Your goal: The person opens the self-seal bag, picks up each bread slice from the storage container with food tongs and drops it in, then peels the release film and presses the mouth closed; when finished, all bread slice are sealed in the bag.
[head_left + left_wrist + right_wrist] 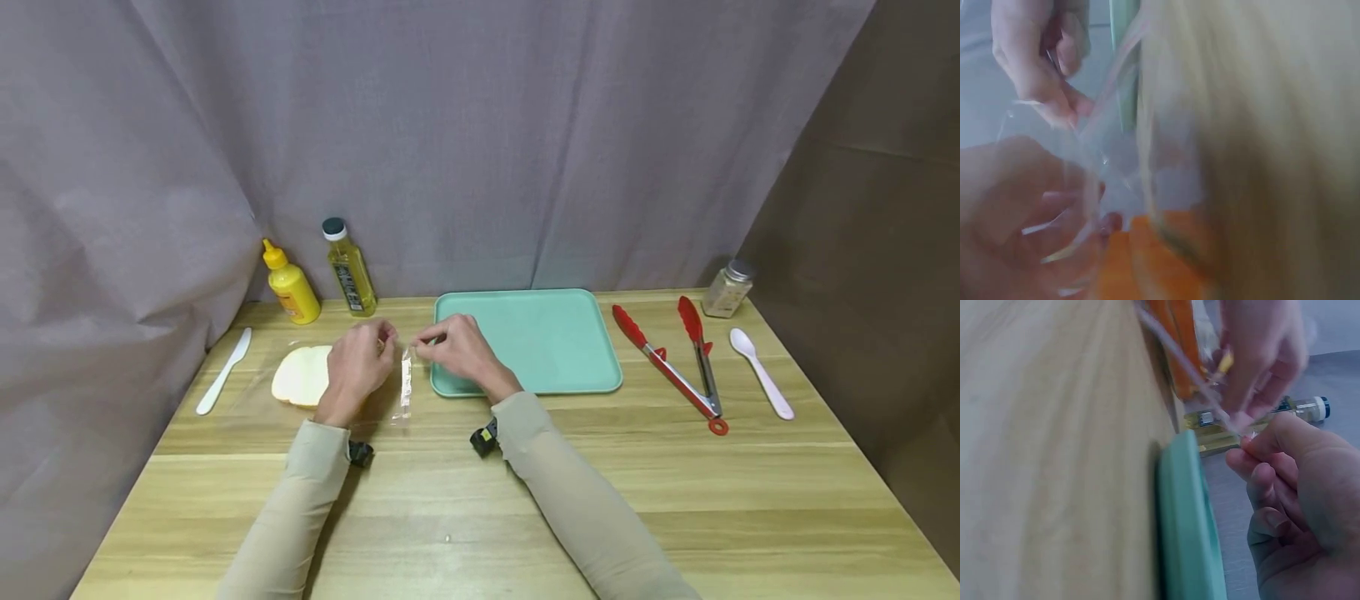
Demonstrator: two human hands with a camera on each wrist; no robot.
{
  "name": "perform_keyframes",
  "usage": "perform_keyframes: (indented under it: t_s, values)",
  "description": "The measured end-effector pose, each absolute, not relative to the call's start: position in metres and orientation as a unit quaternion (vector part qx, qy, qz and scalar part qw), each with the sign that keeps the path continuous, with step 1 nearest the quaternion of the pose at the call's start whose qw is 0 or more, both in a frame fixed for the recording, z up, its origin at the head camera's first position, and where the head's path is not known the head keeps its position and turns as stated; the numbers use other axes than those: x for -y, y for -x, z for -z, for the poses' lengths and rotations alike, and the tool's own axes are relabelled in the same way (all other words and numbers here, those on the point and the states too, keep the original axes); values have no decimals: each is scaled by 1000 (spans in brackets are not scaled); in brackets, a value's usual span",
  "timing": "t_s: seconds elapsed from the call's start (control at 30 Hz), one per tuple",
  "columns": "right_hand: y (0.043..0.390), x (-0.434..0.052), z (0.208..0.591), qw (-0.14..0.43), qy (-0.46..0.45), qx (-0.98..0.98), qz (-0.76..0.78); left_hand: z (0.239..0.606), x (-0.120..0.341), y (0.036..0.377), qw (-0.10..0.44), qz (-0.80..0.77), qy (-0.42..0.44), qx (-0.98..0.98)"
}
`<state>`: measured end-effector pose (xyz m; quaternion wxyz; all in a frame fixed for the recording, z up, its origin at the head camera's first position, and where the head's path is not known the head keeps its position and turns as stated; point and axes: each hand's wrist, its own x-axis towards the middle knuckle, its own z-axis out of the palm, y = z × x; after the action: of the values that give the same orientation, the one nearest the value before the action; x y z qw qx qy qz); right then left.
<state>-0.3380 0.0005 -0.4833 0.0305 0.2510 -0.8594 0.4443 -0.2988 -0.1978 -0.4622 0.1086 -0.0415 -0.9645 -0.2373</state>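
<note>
Sliced bread (302, 377) with a pale face lies in a clear plastic bag (406, 385) left of the tray. Its orange-brown crust (1157, 259) shows through the film in the left wrist view. My left hand (358, 364) is over the right part of the bread and pinches the bag's film near its end. Facing it, my right hand (463, 348) holds the bag's far corner between thumb and index finger, above the left edge of the green tray (543, 342). In the right wrist view, the bag's sealed edge (1179, 359) runs up to the fingertips.
A white knife (225, 372) lies at the left. Behind the bread stand a yellow squeeze bottle (294, 292) and a dark-capped bottle (351, 271). Red-tipped tongs (675, 379), a white spoon (761, 372) and a seasoning jar (726, 292) are on the right. Curtains border the table.
</note>
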Motion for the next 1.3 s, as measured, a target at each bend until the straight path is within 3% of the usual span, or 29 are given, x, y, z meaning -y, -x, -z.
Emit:
perform_keyframes:
  t_s: [0.23,0.6,0.83,0.97,1.13,1.3]
  values:
    - [341,-3,480,25,-258,857,-445,443,192,293,118,258,65,957]
    - [343,-4,484,-3,-227,849,-478,462,204,298,113,311,70,941]
    - [345,-6,483,-25,-209,834,-511,456,212,305,75,390,52,916]
    - [346,-5,485,-16,-211,844,-493,454,213,307,95,403,36,909]
    - [346,-4,487,-1,-213,864,-455,458,213,310,150,360,85,917]
    - [346,-4,488,5,-199,879,-432,464,210,308,124,254,145,948]
